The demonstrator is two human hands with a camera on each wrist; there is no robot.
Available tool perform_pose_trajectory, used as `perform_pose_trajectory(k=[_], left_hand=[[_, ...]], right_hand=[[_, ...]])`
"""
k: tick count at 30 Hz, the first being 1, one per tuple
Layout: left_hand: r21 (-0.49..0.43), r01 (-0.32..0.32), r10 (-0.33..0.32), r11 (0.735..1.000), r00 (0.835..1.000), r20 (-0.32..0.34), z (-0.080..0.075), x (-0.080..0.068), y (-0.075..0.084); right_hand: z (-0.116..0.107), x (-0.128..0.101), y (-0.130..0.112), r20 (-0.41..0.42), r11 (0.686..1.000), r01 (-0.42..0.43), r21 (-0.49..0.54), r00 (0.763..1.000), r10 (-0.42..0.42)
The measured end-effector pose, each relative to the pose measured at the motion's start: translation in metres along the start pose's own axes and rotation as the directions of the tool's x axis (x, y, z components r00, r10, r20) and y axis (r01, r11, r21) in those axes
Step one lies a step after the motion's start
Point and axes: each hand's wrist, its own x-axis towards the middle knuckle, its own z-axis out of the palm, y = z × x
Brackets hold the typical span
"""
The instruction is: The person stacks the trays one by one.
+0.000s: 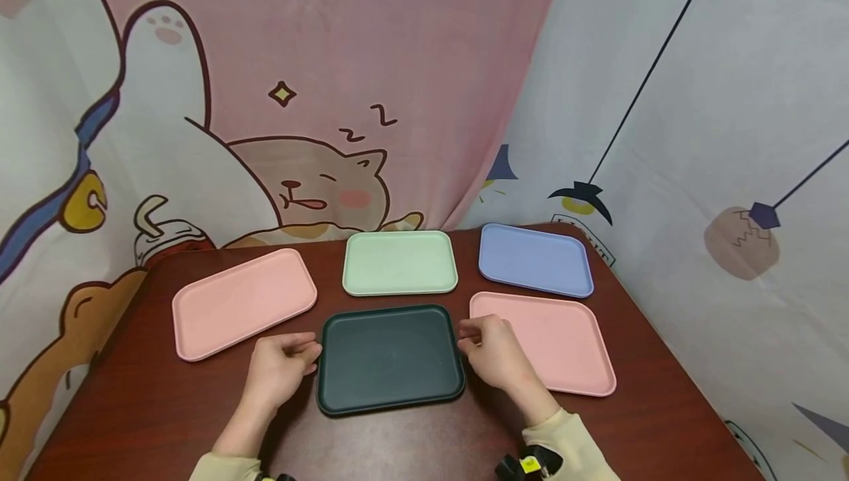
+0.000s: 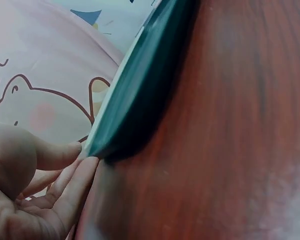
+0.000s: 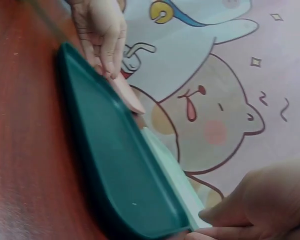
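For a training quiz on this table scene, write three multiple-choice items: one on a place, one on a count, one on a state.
1. Where is the dark green tray?
A. Between the two hands
B. Behind the blue tray
C. On a pink tray

2. How many trays lie on the table?
A. Three
B. Five
C. Seven

3. What does the dark green tray carry?
A. Cups
B. Food
C. Nothing

Key: 1 A, the left hand and right hand flank its short sides. 2 B, two pink, one light green, one blue, one dark green. 3 C, its surface is bare.
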Motion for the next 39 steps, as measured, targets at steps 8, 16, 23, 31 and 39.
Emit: perform_pose_trajectory(k=[8,16,23,31,39], left_hand=[[-0.051,0.029,-0.029,0.998,1.0,0.006,0.005,0.0,0.014],[-0.066,0.06,-0.058,0.996,0.998,0.029,0.009,-0.001,0.022],[-0.118,0.065,-0.057,0.991,0.996,0.065,0.017,0.0,0.027],[-0.139,0.066,-0.055,0.988,0.995,0.081,0.03,0.001,0.036],[-0.139,0.039,-0.024,0.99,0.994,0.107,0.045,0.002,0.041]], right_hand=[[-0.024,0.0,0.007,-0.044,0.998,0.004,0.065,0.999,-0.001],[-0.036,0.001,0.015,-0.042,0.994,-0.024,0.11,0.999,0.029],[-0.044,-0.001,0.019,-0.038,0.985,-0.042,0.168,0.998,0.049],[-0.055,-0.002,0.024,-0.035,0.979,-0.065,0.192,0.997,0.073],[-0.069,-0.004,0.027,-0.034,0.969,-0.149,0.195,0.987,0.159]])
